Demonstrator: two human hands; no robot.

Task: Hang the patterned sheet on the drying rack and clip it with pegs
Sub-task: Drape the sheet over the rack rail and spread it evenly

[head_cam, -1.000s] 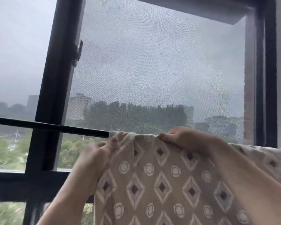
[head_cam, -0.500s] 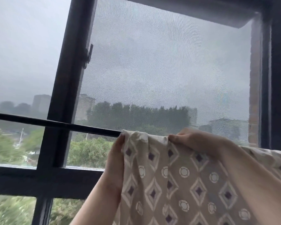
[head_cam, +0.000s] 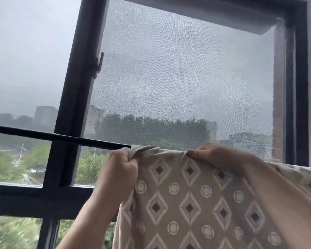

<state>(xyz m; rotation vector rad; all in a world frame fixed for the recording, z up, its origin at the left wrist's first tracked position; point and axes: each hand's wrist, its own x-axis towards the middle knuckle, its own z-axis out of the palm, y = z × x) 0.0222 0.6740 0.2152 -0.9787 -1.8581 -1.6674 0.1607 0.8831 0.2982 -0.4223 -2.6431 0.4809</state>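
So, fingers first: the left hand (head_cam: 119, 169) has its fingers (head_cam: 129, 159) curled into a fist round the bunched end of the sheet (head_cam: 187, 203), just below the middle of the frame. The right hand (head_cam: 212, 155) pinches the top fold between thumb and fingertips (head_cam: 193, 154) a bit further right, and its arm lies across the cloth down to the lower right corner. The sheet's draped over the rod (head_cam: 61, 137), hanging down on the near side and running off the right edge. Bare rod carries on to the left edge of the frame, in front of the window frame (head_cam: 74, 97) and mesh (head_cam: 178, 78).

My read is this is the hanging step, getting the top edge to sit flat along the rod. No pegs in view, so clipping hasn't started. The next move probably calls for drawing that left end out along the bare rod to lose the scrunch. The right pinch should stay put as an anchor so nothing slides off. Then one hand has to go for a peg.

Versus half a second ago, the left hand lay flatter along the sheet's edge and now it's fisted on it, with the corner more crumpled. The right pinch hasn't budged, and the sheet's end sits about where it was on the rod.
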